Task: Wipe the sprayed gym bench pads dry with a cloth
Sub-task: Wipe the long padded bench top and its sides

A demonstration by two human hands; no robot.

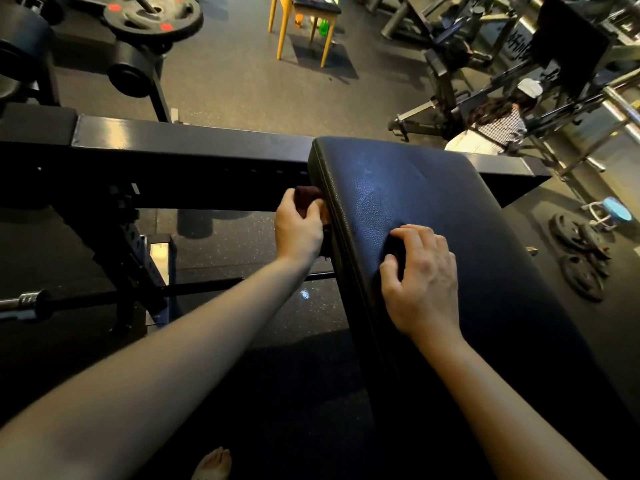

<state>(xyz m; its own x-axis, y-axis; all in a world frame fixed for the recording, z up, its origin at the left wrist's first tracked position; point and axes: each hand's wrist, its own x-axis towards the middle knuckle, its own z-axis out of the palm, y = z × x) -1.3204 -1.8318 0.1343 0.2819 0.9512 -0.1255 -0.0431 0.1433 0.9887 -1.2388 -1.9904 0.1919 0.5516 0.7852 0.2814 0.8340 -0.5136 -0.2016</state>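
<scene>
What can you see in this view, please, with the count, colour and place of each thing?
bench pad: one, black, centre right
cloth: one, dark red, at the pad's left edge
frame beam: one, black, crossing behind the pad
barbell: one, steel end, lower left
weight plate: one, black with red marks, top left
floor plates: several, black, on the floor at right
table: one, yellow legs, top centre
stool: one, blue seat, far right
other person: one, checked top, white cap, upper right
foot: one, bare, bottom edge
left hand: grips the cloth against the pad's left edge
right hand: rests on the pad's top, fingers bent
</scene>
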